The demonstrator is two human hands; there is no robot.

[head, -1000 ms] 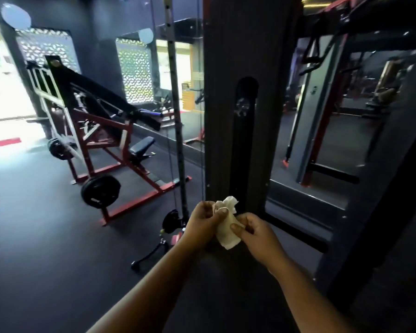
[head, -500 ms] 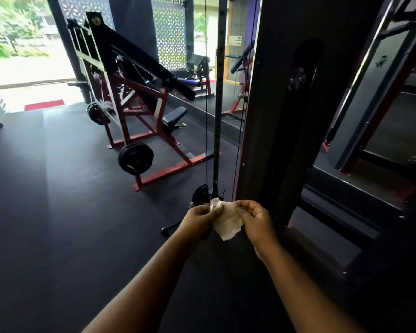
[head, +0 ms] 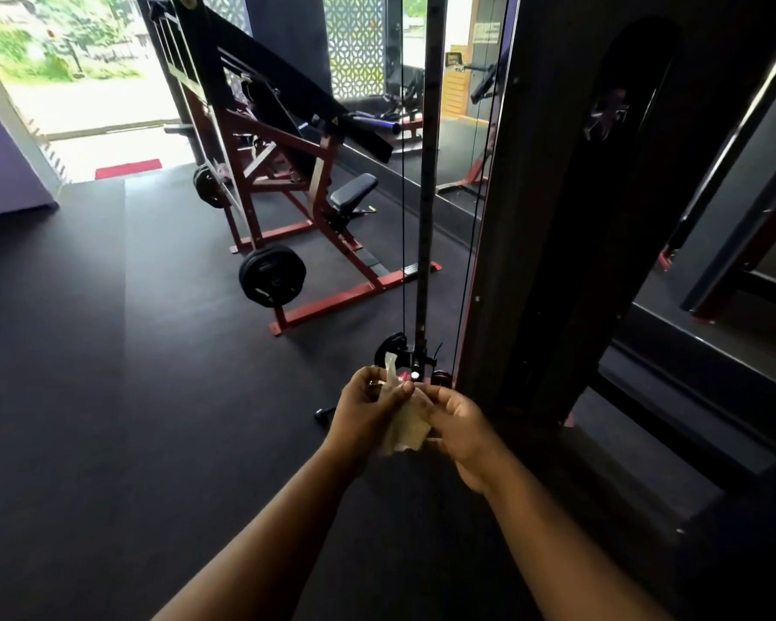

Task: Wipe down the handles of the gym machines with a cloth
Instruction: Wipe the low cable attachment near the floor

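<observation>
Both grips clamped on cloth (head: 403, 425): left hand (head: 364, 407) pinches top, right hand (head: 460, 425) holds lower edge. Cloth between hands, in front of cable pulley (head: 393, 349), above floor (head: 108, 396).

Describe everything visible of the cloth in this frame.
The cloth is a small, pale off-white piece, crumpled and thin-looking. It is held in front of the person between both hands: the left hand pinches its upper part, the right hand its side. It touches no machine handle.
</observation>
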